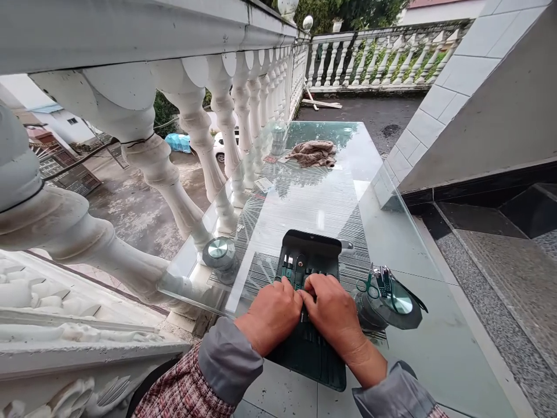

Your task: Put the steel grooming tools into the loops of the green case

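Note:
A dark green tool case (324,363) lies unfolded on the glass table, with several small green-handled tools (288,264) in its upper part. Over the middle of the case, my left hand (272,313) and my right hand (333,310) meet, fingertips pinched together. What they pinch is mostly hidden by the fingers; a thin piece shows just below them. To the right of my right hand, green scissors (369,285) and a nail clipper (383,281) rest on a round metal table support.
The glass table (391,244) bears a crumpled brown cloth (313,154) at its far end and a small card (263,184) on the left. A white balustrade (191,116) runs along the left; stone steps (500,278) are on the right.

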A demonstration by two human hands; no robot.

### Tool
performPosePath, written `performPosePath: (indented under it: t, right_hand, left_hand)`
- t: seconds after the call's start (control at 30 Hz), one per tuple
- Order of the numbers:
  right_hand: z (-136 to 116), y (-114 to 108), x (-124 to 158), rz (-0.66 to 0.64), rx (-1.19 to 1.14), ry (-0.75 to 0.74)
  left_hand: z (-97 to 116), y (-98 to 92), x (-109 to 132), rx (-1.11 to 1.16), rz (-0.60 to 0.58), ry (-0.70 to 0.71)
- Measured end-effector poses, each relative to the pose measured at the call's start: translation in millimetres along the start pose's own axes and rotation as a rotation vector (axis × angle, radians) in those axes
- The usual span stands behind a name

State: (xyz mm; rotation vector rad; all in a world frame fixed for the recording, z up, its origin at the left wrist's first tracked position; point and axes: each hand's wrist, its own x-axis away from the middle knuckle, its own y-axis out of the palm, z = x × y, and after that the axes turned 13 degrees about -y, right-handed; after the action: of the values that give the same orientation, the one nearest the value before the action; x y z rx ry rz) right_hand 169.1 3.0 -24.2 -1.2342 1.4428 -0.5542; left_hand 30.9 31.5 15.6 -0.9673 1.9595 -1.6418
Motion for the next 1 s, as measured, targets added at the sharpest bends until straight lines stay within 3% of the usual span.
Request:
performPosePath:
  t: [0.27, 0.53, 0.8, 0.9, 1.0]
  right_hand:
    - [2, -1, -8, -0.093, -0.115, 0.212]
    - [15, 3, -21, 0.065, -0.303, 0.297]
    - [14, 4, -34, 0.097, -0.867, 0.443]
    - [16, 7, -38, 0.09, -0.743, 0.403]
    - [14, 9, -41, 0.013, -0.413, 0.263]
  left_hand:
    - [2, -2.5, 2, -0.053, 0.015, 0.003]
    - [2, 2.8, 2, -0.072, 0.061, 0.011]
    - [2, 4.3, 1, -0.055, 0.054, 0.007]
    - [2, 3.0, 1, -0.061, 0.05, 0.008]
    - [2, 1.5, 1, -0.066, 0.047, 0.012]
